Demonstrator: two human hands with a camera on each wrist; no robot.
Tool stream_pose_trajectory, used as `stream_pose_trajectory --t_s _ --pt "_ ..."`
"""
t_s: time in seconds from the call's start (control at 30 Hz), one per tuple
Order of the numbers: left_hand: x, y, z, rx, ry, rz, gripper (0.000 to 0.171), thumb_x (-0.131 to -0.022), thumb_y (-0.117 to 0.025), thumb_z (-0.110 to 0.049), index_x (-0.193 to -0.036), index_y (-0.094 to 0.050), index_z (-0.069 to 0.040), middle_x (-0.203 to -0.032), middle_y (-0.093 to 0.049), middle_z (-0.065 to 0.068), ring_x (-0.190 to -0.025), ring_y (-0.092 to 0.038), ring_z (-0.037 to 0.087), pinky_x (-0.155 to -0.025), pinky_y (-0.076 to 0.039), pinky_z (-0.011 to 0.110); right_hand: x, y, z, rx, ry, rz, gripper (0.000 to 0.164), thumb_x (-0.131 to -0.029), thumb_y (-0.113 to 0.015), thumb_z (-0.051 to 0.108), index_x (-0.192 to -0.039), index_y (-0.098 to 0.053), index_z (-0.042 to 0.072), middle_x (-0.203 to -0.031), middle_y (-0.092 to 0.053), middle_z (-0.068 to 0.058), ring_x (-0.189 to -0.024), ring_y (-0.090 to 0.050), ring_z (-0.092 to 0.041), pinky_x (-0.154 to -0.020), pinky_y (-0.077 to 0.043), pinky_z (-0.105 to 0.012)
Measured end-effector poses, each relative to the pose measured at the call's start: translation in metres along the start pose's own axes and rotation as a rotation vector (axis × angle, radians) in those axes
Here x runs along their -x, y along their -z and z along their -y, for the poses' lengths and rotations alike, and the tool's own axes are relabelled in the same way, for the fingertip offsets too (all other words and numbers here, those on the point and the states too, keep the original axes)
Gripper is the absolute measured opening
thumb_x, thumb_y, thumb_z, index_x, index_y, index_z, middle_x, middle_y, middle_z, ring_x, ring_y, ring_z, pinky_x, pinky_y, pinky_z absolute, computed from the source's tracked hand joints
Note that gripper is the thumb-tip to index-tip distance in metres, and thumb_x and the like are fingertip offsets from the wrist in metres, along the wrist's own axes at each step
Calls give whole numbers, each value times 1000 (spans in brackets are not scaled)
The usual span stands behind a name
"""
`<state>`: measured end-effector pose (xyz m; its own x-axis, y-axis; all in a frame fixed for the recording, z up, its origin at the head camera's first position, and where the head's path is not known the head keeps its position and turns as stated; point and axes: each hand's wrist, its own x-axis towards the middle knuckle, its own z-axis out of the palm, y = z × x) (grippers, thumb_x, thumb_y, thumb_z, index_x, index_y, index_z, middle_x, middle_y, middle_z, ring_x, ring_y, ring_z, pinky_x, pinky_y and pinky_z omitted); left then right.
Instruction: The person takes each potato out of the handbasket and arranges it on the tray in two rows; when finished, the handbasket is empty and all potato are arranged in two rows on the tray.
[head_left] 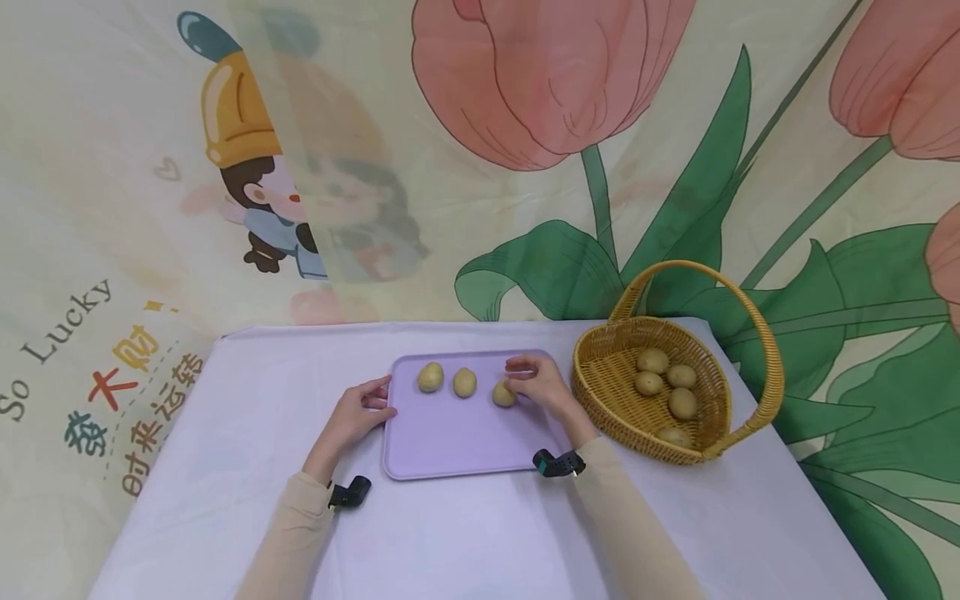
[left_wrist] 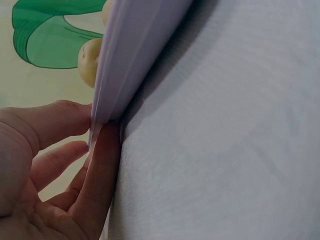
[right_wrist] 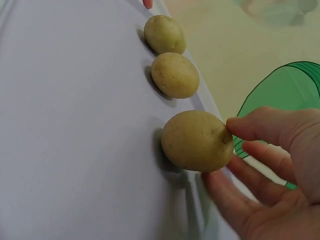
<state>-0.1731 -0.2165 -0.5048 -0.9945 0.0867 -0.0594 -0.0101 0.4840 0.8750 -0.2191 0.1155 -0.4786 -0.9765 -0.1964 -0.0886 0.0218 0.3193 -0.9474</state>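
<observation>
A lilac rectangular tray (head_left: 450, 442) lies on the table, with three potatoes in a row along its far half. My right hand (head_left: 546, 387) pinches the rightmost potato (right_wrist: 195, 141) between thumb and fingers, low over the tray surface. To its left sit the middle potato (head_left: 464, 383) and the left potato (head_left: 431, 377), untouched by either hand. At the tray's left side, my left hand (head_left: 358, 417) grips the rim. The left wrist view shows its thumb and fingers (left_wrist: 100, 165) on both sides of that edge.
Right of the tray stands a wicker basket (head_left: 622, 433) with a tall arched handle (head_left: 772, 367). Several potatoes (head_left: 682, 403) lie inside it. A white cloth (head_left: 442, 542) covers the table, and a printed curtain (head_left: 360, 83) hangs behind.
</observation>
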Motion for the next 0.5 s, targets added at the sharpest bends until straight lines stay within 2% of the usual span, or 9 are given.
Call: stream_pose_trajectory --t_s 0.27,0.5 --pt "-2 -1 4 -1 0 -8 60 -84 -71 3 -140 -49 7 -111 -61 22 -97 -65 31 -74 -53 21 -2 -4 1 -18 -107 -4 24 -88 -67 0 -109 -65 -13 -102 -67 -21 -80 -66 -20 -70 -60 -35" --pt "-2 -1 4 20 -19 -3 60 -83 -72 4 -138 -50 9 -110 -62 24 -95 -66 30 -73 -53 20 -8 -11 -8 -134 -104 -50 21 -89 -65 -3 -109 -67 -13 -107 -68 -22 -84 -66 -18 -72 -59 -34"
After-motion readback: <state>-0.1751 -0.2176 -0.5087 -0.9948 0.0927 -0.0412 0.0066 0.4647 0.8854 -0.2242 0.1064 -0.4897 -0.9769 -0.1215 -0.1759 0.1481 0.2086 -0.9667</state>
